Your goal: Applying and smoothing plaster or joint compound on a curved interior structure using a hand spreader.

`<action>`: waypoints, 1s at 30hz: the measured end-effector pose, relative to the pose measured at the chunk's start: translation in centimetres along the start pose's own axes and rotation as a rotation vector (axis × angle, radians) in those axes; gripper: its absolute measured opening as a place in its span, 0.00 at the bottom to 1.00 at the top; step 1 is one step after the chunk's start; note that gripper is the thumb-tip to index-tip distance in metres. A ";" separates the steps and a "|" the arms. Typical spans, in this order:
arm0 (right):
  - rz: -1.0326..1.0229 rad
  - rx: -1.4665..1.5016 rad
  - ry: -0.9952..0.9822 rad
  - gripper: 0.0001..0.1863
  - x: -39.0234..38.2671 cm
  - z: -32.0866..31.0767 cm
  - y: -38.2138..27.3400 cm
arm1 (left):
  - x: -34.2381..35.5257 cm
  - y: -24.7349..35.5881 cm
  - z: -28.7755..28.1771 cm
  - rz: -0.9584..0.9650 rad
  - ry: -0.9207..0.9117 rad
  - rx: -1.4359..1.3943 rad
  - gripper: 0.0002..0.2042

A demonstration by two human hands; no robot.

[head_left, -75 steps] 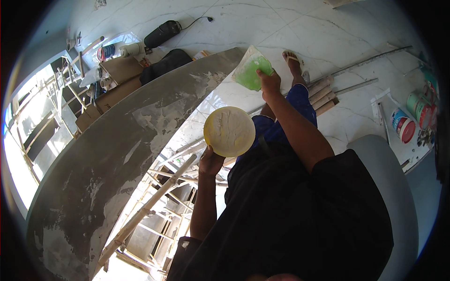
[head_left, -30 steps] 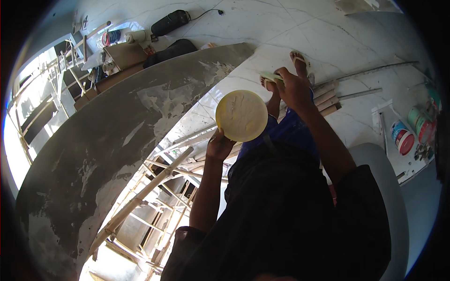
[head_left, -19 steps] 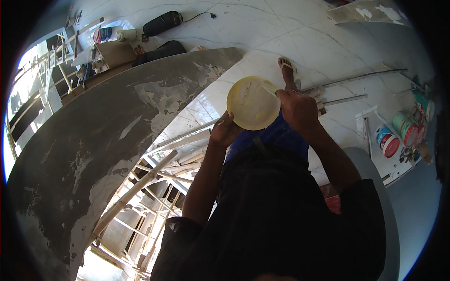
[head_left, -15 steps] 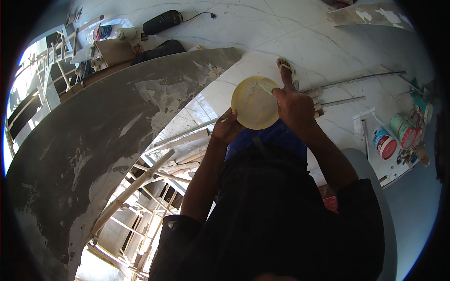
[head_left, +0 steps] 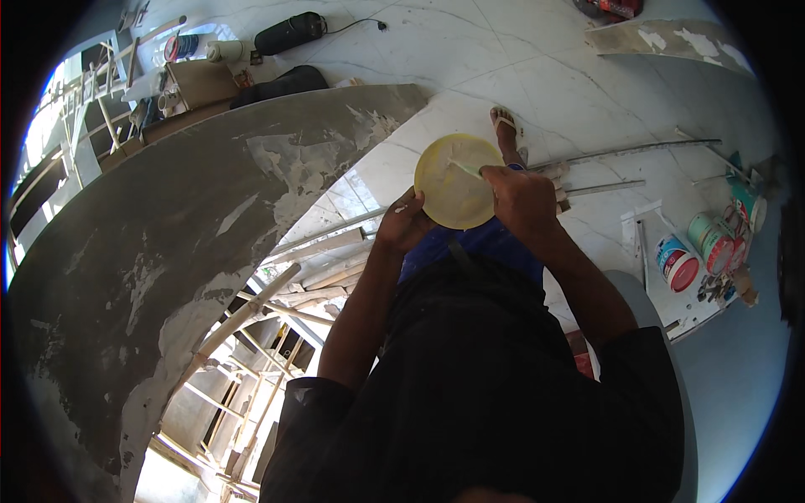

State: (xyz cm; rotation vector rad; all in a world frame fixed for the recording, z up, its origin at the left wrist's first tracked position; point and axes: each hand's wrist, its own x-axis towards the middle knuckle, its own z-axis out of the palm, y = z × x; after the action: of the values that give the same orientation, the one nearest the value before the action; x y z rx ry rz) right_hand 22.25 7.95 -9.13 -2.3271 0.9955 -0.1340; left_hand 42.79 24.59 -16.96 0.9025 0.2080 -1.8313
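Round yellow dish (head_left: 459, 218), shallow, was held level or nearly so in front of the blue shorts (head_left: 423, 258). Pale paste (head_left: 451, 186) lay across its inside, smeared and ridged. Left hand (head_left: 402, 223) gripped the rim on the near left side; thumb was visible, fingers under the dish were hidden. Right hand (head_left: 525, 199) was closed around a thin pale-green scraper (head_left: 470, 170), seen nearly edge-on over the dish. Most of the scraper was covered by the fist; whether its edge touched the paste could not be told.

Black shirt (head_left: 495, 402) filled the lower middle and ran off the bottom edge. One sandalled foot (head_left: 504, 122) showed beyond the dish; the other was hard to make out. To the left, a broad curved wall (head_left: 193, 201), dull grey with rough, flaky white patches, was cut by the dark rim of the view. Below it, round wooden poles (head_left: 239, 318) were partly lost in glare. Glossy, veined white tile floor (head_left: 436, 54) lay ahead; plastic buckets (head_left: 677, 264) lay at right, labels blurred.
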 end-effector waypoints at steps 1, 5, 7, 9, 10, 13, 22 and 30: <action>0.024 -0.020 0.033 0.09 0.3 0.0 0.1 | 0.1 0.1 0.2 -0.008 0.003 0.012 0.28; 0.019 -0.083 0.039 0.09 0.9 1.0 0.4 | 0.4 0.3 0.9 -0.023 0.003 0.011 0.28; -0.003 -0.174 -0.029 0.08 1.0 1.3 0.2 | 0.4 0.2 0.8 -0.025 0.021 0.032 0.28; -0.060 -0.179 -0.046 0.07 0.4 1.5 0.1 | 0.4 0.1 0.5 -0.028 0.020 0.020 0.28; -0.115 -0.184 -0.063 0.07 0.1 1.5 0.0 | 0.4 0.0 0.3 -0.031 0.019 0.008 0.28; -0.056 -0.073 -0.075 0.06 -0.2 1.0 0.0 | 0.2 -0.1 -0.2 -0.044 0.022 0.015 0.27; 0.468 0.557 -0.189 0.11 0.8 0.4 4.1 | -0.9 0.2 -3.1 -0.029 0.044 0.000 0.27; 0.541 1.084 -0.161 0.14 3.1 2.3 8.7 | -5.3 1.4 -6.2 -0.001 0.019 -0.033 0.31</action>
State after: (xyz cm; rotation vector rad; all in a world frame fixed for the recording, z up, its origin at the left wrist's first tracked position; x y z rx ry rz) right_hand 19.73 2.23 -16.32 -1.0429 1.0588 -0.1979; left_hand 47.99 31.02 -17.49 0.8967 0.2494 -1.8155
